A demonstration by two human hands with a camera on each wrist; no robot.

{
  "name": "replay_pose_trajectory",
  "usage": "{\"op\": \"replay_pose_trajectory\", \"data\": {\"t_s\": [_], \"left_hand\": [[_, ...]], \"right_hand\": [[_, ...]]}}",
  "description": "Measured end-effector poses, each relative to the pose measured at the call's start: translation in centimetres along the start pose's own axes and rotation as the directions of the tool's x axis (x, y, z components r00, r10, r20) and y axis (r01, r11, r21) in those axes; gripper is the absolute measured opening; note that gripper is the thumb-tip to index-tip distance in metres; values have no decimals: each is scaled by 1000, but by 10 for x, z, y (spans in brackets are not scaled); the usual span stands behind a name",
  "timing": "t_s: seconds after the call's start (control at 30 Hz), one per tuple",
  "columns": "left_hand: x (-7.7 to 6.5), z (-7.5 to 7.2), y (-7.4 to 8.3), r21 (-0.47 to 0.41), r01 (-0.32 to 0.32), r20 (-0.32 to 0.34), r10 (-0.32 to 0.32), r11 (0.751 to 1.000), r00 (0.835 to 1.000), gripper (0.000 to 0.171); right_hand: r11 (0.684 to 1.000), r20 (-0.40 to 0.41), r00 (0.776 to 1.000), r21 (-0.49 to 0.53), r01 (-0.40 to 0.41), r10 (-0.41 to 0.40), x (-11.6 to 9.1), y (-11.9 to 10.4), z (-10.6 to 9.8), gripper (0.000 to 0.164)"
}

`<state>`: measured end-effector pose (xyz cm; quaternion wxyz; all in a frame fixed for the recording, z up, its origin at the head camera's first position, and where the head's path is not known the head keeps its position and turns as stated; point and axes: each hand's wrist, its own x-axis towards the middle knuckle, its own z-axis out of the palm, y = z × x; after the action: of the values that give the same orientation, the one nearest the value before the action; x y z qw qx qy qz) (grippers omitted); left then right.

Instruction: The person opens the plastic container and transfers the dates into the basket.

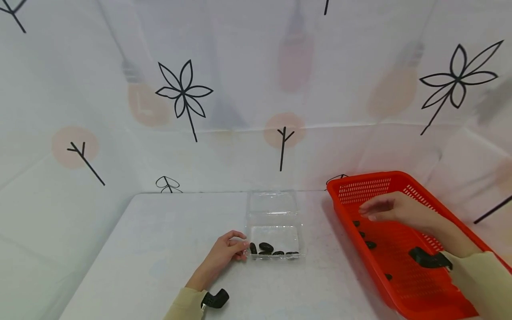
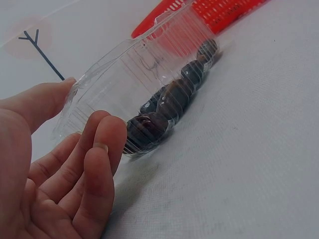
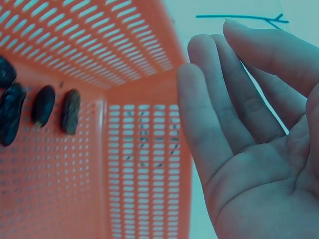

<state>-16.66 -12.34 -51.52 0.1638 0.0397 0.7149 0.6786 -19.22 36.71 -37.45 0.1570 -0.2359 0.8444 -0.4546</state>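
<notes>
My left hand [image 1: 224, 253] is at the left side of a clear plastic box [image 1: 276, 227] with its lid folded back. In the left wrist view, the thumb is on the rim and the curled fingers meet the box wall. Several dark, glossy dates [image 1: 266, 246] lie along the near side inside it. Over the far part of a red basket [image 1: 360, 191] hovers my right hand [image 1: 394, 209], its fingers loosely extended and holding nothing. More dates [image 3: 44, 105] rest on the basket floor, apart from that hand.
A white cloth-covered table [image 1: 160, 240] carries both containers, with the basket's tall slotted walls on the right. Behind stands a backdrop [image 1: 240, 155] printed with plants and pale bulbs. Each wrist wears a black camera mount [image 1: 216, 298].
</notes>
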Motion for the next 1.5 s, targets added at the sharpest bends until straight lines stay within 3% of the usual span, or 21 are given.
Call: {"op": "replay_pose_trajectory", "data": {"t_s": [0.33, 0.83, 1.13, 1.5], "left_hand": [[1, -2, 0, 14, 2, 1, -2, 1000, 1000, 36], [0, -1, -1, -8, 9, 7, -9, 1000, 1000, 39], [-1, 1, -1, -29, -9, 1, 9, 1000, 1000, 34], [1, 0, -2, -29, 2, 3, -2, 1000, 1000, 34]], "right_hand": [[1000, 23, 1000, 20, 21, -22, 16, -18, 12, 30], [999, 101, 995, 36, 4, -7, 51, -40, 46, 29], [999, 186, 982, -26, 19, -14, 75, -46, 66, 24], [1000, 305, 952, -26, -2, 10, 106, -44, 96, 24]]}}
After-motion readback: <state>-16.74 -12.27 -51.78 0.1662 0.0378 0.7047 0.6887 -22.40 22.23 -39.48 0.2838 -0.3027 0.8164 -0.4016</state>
